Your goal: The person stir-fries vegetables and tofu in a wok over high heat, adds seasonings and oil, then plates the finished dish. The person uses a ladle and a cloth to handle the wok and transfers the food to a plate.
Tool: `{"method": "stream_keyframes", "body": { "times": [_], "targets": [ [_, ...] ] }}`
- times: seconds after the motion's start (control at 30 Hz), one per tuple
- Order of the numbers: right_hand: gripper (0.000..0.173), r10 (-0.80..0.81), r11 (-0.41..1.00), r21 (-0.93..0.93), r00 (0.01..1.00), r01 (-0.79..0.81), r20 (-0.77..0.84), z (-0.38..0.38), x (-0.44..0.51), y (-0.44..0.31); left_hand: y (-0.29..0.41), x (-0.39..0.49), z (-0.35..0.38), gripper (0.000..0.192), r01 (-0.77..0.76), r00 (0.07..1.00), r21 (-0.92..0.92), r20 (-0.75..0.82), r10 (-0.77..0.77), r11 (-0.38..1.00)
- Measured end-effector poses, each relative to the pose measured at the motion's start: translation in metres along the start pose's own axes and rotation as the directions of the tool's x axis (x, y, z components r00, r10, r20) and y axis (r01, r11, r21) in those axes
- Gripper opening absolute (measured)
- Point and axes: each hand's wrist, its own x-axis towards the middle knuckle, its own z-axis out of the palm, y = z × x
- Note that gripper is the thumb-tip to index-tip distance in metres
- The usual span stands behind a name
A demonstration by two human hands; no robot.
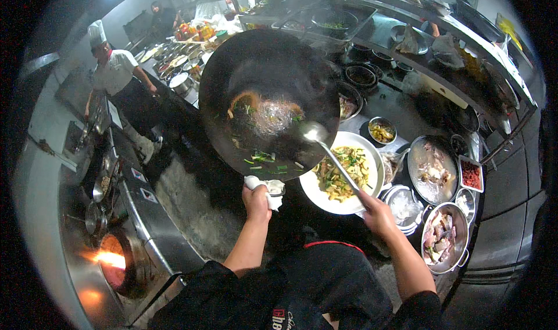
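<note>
My left hand [257, 201] grips the near rim handle of a large dark wok [270, 72] through a folded white cloth [275, 191]. Tipped steeply, the wok shows its inside, with a little liquid and scraps of green onion. In my right hand [378, 214] is the handle of a steel cooking ladle [314, 132], whose bowl rests in or just over the wok's right side. Below that side lies a round white plate [375, 155] heaped with a stir-fried dish [344, 173] with green pieces. The ladle's handle crosses above the plate.
Right of the plate stand a basin of meat in liquid [433, 171], an oval pan of raw pieces [440, 238] and stacked bowls [403, 208]. A burner flame [111, 259] burns at lower left. A person in a tall white hat [122, 72] stands by the stoves; another is farther back.
</note>
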Motion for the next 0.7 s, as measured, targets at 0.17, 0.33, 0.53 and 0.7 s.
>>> {"method": "stream_keyframes", "body": {
  "times": [0.17, 0.33, 0.53, 0.7],
  "targets": [
    [0.066, -0.07, 0.91, 0.413, 0.995, 0.037, 0.065, 0.072, 0.074, -0.061, 0.014, -0.013, 0.019, 0.045, 0.045, 0.999, -0.069, -0.011, -0.046, 0.997],
    [0.072, 0.023, 0.999, 0.021, 0.942, -0.032, 0.336, 0.063, 0.017, -0.022, 0.026, -0.01, 0.02, 0.038, 0.065, 0.997, -0.082, 0.037, -0.063, 0.994],
    [0.071, 0.028, 0.954, -0.295, 0.972, 0.043, 0.234, -0.052, -0.088, 0.076, 0.029, -0.005, 0.01, 0.044, 0.077, 0.996, -0.059, -0.029, -0.079, 0.995],
    [0.076, 0.193, 0.872, -0.486, 0.957, -0.067, 0.215, -0.092, -0.065, 0.045, 0.025, -0.01, 0.011, 0.044, 0.002, 0.998, -0.004, -0.062, -0.003, 1.0]
  ]
}}
